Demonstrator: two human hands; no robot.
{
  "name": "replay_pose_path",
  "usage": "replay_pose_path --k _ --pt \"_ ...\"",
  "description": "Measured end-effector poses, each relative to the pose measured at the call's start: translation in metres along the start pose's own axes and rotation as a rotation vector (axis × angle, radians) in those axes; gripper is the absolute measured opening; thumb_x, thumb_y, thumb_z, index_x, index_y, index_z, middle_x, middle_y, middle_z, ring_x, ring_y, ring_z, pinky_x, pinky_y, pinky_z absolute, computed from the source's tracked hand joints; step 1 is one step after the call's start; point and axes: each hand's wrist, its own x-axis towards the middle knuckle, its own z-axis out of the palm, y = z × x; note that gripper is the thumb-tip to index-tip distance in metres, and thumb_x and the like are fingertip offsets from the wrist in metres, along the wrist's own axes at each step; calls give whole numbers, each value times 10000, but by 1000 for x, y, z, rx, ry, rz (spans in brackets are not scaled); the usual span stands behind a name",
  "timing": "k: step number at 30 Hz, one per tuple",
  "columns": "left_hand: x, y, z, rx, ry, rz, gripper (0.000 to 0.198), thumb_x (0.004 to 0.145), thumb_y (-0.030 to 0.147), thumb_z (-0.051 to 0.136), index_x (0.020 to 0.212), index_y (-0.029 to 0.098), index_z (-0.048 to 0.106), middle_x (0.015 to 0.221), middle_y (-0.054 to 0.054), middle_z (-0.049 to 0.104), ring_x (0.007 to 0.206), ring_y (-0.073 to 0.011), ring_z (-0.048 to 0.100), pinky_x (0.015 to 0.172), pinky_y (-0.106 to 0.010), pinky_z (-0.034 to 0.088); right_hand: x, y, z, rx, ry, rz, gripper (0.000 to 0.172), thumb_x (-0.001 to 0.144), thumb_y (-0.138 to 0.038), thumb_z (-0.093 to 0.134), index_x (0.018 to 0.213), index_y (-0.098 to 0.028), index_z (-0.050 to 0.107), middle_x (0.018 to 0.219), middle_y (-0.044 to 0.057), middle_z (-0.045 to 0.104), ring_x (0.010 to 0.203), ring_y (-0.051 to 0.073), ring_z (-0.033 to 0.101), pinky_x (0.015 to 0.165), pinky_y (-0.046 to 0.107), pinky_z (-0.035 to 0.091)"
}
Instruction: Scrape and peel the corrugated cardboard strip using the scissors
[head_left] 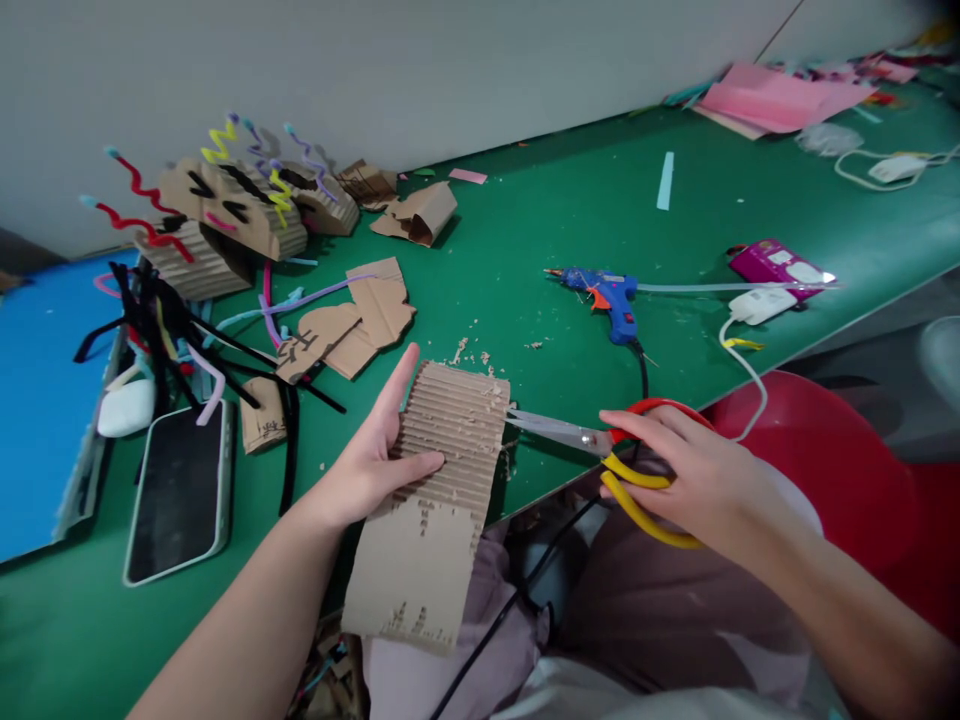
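My left hand (375, 460) grips a strip of corrugated cardboard (442, 550) by its left edge, thumb on top of the ridges. The strip hangs partly over the table's front edge; its upper part shows ridges, its lower part is mostly smooth with torn marks. In my right hand (682, 480) are scissors (570, 432) with red and yellow handles. Their blades point left, and the tips meet the strip's right edge near the top. Cardboard crumbs (484, 358) lie on the strip and on the green table (495, 260) around it.
A blue glue gun (611, 300) with a cable lies behind the scissors. Left are a phone (180, 490), black pipe cleaners (150, 310), cardboard pieces (379, 300) and a cardboard figure with a drawn face (225, 205). Pink sheets (784, 98) lie far right; a red stool (817, 430) stands below.
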Motion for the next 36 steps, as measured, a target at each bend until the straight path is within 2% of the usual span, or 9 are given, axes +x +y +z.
replay_pose_path --k 3,8,14,19,24,29,36 --pt "0 0 1 8 -1 -9 929 756 161 663 1424 410 67 1435 -32 392 1157 -264 537 878 -315 518 -1 0 2 -46 33 -62 433 823 -429 508 1214 -249 543 914 57 647 741 171 601 547 268 448" --pt "-1 0 2 29 -9 -6 949 755 178 666 1431 382 31 1444 -48 376 1168 -260 528 902 -313 504 1 -2 2 -80 32 -103 423 838 -431 493 1210 -239 556 911 51 664 735 154 606 520 250 423" --pt "0 0 1 5 -6 14 945 745 174 675 1429 394 61 1427 -38 405 1130 -264 559 854 -299 530 -1 3 6 -72 91 -106 439 813 -413 549 1212 -228 543 923 34 666 746 143 617 541 246 431" --pt "-1 3 1 -5 -15 -3 929 743 159 674 1429 388 90 1427 -35 405 1122 -258 564 844 -284 531 1 2 2 -45 30 -128 427 841 -413 498 1221 -221 532 959 42 678 782 158 634 574 262 459" --pt "-1 3 1 -10 -32 -19 893 754 130 656 1424 393 128 1450 -20 365 1138 -237 549 835 -244 525 3 4 0 -52 -13 -104 413 801 -415 551 1183 -257 545 978 13 671 767 153 644 554 253 478" --pt "-1 2 1 10 -57 -30 874 741 133 670 1416 390 177 1480 -3 307 1211 -250 480 907 -254 486 4 5 -2 -2 -52 -56 457 756 -414 612 1188 -307 513 1009 -23 652 777 134 652 560 231 495" --pt "-1 2 1 10 -74 -46 879 755 134 657 1420 394 143 1477 -4 315 1231 -261 459 935 -289 473 9 -5 -4 -27 33 -115 352 784 -374 581 1114 -252 565 921 -4 683 681 137 658 505 230 466"
